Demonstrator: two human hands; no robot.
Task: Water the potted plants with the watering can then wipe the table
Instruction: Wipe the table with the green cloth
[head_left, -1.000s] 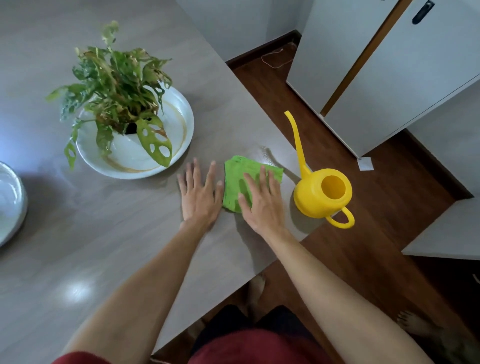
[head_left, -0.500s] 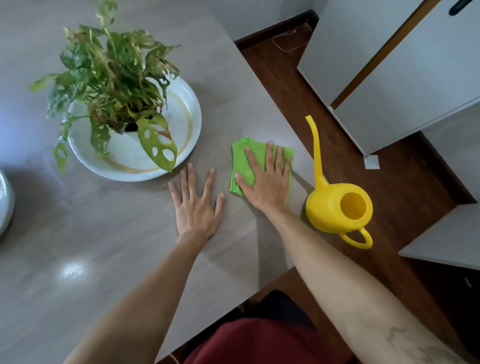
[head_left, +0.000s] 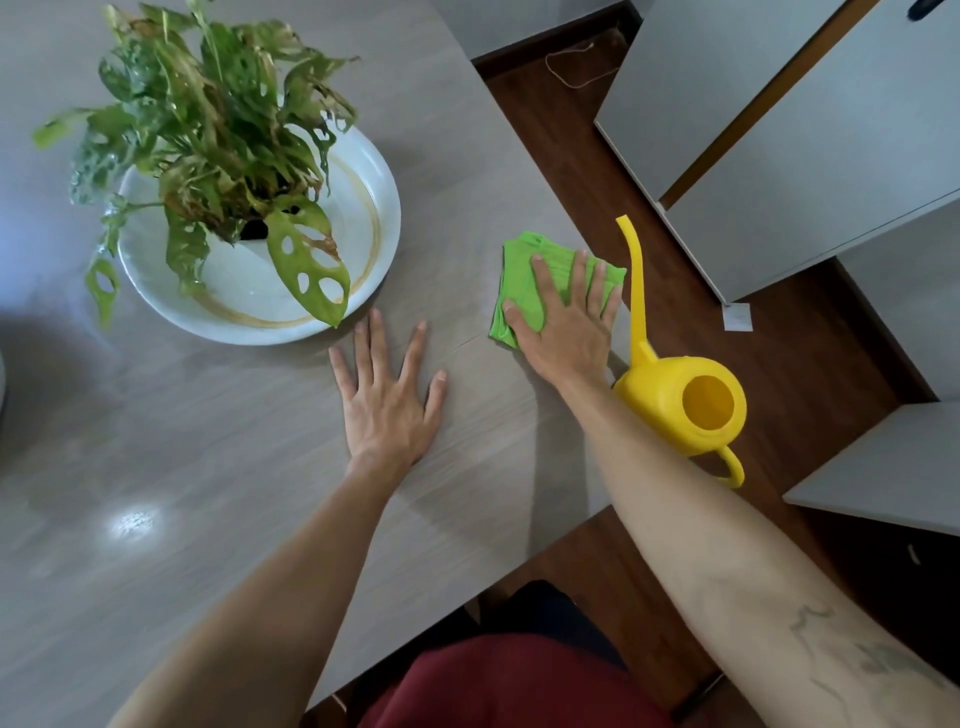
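A folded green cloth (head_left: 519, 270) lies on the grey wood-grain table (head_left: 208, 493) near its right edge. My right hand (head_left: 563, 322) presses flat on the cloth with straight, spread fingers. Flat on the bare table to the left of the cloth rests my left hand (head_left: 387, 395), fingers spread, holding nothing. A yellow watering can (head_left: 685, 400) with a long thin spout stands at the table's right corner, just right of my right wrist. A leafy potted plant (head_left: 218, 124) sits in a white dish (head_left: 363, 171) at the back left.
The table's right edge runs diagonally beside the cloth, with dark wooden floor (head_left: 779, 322) below it. Grey cabinets (head_left: 810, 130) stand at the right. A white rim shows at the far left edge.
My right hand has slid the green cloth away from me and to the right, toward the watering can's spout. My left hand stays flat on the table.
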